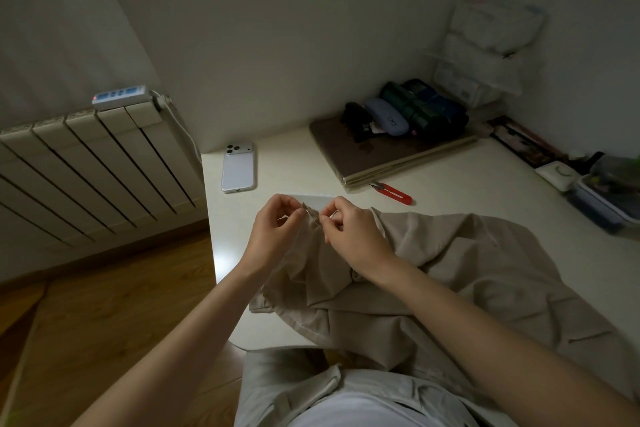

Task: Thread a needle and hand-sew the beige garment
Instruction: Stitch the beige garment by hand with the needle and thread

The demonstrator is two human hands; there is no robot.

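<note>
Sprawling over the near right of the white desk, the beige garment lies crumpled, its near edge hanging toward the lap, one fold lifted at its far left; left hand pinches that raised fold, fingers curled onto the cloth; right hand just beside it, thumb and forefinger closed on the same fold. White phone face down near the desk's left edge; red thread snips beyond the hands; needle and thread too small to make out.
</note>
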